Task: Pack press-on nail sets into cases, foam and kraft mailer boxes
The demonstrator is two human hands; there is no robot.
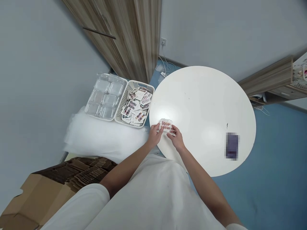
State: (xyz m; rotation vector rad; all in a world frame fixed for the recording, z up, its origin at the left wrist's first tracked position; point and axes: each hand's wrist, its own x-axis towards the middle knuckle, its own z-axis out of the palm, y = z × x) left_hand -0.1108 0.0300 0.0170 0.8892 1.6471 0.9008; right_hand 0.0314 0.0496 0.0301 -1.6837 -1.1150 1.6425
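A small clear plastic box point(166, 125) with two rows of pinkish press-on nails inside is between my hands, at the left front part of the white round table point(203, 95). My left hand point(155, 134) grips its left side, the thumb lying over the front near the lower corner. On the other side my right hand point(176, 137) has its fingers curled at the right edge of the box, with the thumb lower down. The undersides of the fingers are hidden.
Left of the table stands a white basket point(116, 118) of clear empty boxes, beside a basket point(130, 125) of nail cards. White sheeting point(96, 135) and folded cardboard point(45, 195) lie nearer me. A blurred dark object point(232, 146) rests on the table's right.
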